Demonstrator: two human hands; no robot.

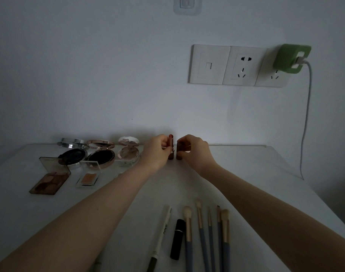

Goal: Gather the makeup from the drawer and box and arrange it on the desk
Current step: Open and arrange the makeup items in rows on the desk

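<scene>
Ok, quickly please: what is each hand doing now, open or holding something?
Left hand: fingers curled round the upright lipstick.
Right hand: pinches a dark tube beside it, perhaps the cap.

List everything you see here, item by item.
Compacts: three, round, open, silver and rose-gold, back left.
Palette: one, brown, open, left.
Clear pan case: one, orange pan, beside palette.
Lipstick: one, rose-gold, upright, back centre.
Brown cylinder: one, beside lipstick.
Pencil: one, white, front.
Black tube: one, beside pencil.
Brushes: five, blue handles, front.
Socket plates: three, white, wall.
Charger: one, green, rightmost socket.
Desk: one, white.
Left hand: grips lipstick.
Right hand: grips brown cylinder.
</scene>
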